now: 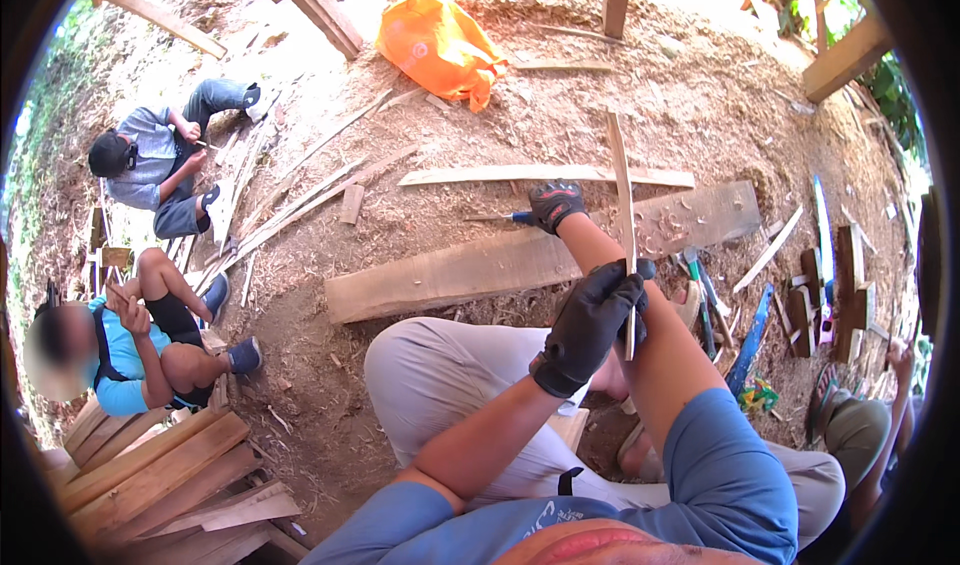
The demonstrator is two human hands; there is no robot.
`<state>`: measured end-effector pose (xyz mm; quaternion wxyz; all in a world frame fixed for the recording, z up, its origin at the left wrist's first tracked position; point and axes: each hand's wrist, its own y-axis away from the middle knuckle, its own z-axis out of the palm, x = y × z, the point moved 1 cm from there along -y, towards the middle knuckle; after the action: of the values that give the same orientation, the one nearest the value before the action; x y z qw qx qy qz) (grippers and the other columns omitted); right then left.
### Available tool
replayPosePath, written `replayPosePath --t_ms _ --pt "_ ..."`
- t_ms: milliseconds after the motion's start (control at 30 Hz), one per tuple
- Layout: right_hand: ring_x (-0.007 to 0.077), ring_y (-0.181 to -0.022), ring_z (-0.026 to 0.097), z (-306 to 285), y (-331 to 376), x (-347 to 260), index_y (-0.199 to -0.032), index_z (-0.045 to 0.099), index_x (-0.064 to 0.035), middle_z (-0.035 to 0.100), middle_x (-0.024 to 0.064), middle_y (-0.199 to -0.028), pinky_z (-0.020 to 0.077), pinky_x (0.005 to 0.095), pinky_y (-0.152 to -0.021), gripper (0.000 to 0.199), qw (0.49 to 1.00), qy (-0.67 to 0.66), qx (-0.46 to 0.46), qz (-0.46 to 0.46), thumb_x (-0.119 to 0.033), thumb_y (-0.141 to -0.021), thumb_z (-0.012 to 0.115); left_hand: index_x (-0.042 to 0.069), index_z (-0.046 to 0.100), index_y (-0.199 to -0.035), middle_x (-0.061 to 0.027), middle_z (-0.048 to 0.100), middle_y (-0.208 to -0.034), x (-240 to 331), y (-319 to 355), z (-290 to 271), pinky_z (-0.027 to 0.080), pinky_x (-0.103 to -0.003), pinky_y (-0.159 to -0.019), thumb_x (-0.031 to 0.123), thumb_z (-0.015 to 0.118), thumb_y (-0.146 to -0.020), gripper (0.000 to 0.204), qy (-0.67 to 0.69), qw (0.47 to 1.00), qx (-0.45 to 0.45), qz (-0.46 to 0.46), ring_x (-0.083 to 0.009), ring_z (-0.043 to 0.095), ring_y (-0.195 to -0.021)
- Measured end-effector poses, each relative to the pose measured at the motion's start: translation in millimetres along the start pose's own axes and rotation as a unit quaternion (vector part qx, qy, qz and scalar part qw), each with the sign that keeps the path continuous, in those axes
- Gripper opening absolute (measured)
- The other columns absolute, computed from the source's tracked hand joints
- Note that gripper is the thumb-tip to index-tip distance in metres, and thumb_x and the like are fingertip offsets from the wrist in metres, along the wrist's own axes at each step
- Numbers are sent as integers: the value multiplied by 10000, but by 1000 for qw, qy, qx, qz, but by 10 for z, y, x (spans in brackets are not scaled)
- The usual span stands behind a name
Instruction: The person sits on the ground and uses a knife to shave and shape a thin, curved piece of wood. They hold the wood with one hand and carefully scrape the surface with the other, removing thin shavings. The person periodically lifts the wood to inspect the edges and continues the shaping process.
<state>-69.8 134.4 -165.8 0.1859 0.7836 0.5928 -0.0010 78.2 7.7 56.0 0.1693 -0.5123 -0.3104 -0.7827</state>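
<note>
My left hand (592,317), in a black glove, grips a thin pale wooden strip (621,190) near its lower end. The strip stands up and away from me, passing in front of my right forearm. My right hand (556,207), also gloved, is stretched out beyond it and closed around the blue handle of a slender-bladed tool (492,218). Its blade points left; the exact kind is unclear. Below that hand lies a thick wooden plank (450,274) with shavings on its right part. Behind it on the ground is a long pale wooden slat (470,176).
Two people sit at the left, one in grey (165,155), one in light blue (140,340). Stacked boards (165,470) fill the lower left. An orange bag (435,47) lies at the back. At right are a blue saw (750,343), a green-headed hammer (697,275) and wooden blocks (850,285).
</note>
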Motion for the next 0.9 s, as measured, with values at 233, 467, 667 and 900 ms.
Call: replayPosePath --t_ms 233,467,667,900 --pt "311 -1104 723 40 -146 -90 -1093 790 -151 769 130 -1114 563 493 -906 363 1000 3 -25 7 -443 -879 754 1 668 -1296 -25 655 -912 109 31 -145 539 -257 -660 150 550 -1083 285 27 1000 1 -8 -95 646 -706" --pt "324 -975 752 -77 35 -44 -995 790 -130 779 129 -999 578 487 -814 221 991 36 86 -101 -247 -938 611 19 582 -1419 -36 672 -877 93 -33 -139 553 -266 -602 132 581 -1043 393 19 997 43 -57 -114 674 -674" --pt "395 -828 721 -519 1036 347 -1095 613 -74 721 192 -878 567 503 -714 214 990 -139 23 -15 -251 -983 569 17 627 -1115 -54 655 -809 -404 -9 -365 471 -269 -447 171 630 -947 229 126 978 77 -148 -126 590 -495" --pt "431 -1054 686 -1032 2541 1062 -1213 633 -64 710 236 -1140 529 502 -865 428 972 -154 -59 170 -437 -1009 582 32 581 -924 -55 557 -632 -698 -128 -111 375 -300 -346 180 554 -967 156 149 977 19 -152 -150 483 -378"
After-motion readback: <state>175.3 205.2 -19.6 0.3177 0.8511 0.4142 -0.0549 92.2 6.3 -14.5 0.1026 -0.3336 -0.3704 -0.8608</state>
